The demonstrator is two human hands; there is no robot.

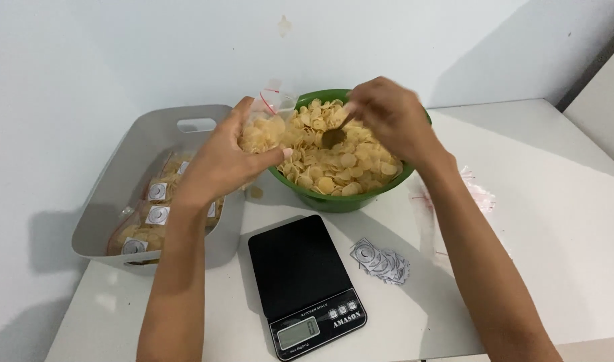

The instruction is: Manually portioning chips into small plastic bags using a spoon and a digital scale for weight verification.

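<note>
The left hand [223,157] is grasping a small clear bag [266,124] partly filled with pale round chips, holding it tilted at the left rim of the bowl with its red-lined mouth facing right. The right hand [387,117] is clenching the handle of a spoon [333,136], whose dark scoop is dipping into the chips [340,164] near the middle of the bowl.

The white surface [534,234] is carrying everything, running against a white wall at the far side. On its left a grey tub [119,181] with a cut-out handle is sitting, and filled bags [153,214] of chips, each with a small white sticker, are lying inside it in a row. Just right of the tub, at the far middle, the green bowl [340,200] is standing heaped with chips. Near the person, in front of the bowl, a black kitchen scale [300,268] is lying flat with its display and buttons at the near end, nothing resting on its plate. Just right of the scale a small heap of white stickers [380,261] is lying. Further right, beside the right forearm, a few empty clear bags [478,194] with red lines are lying flat. One loose chip [255,192] is resting on the surface between tub and bowl.
</note>
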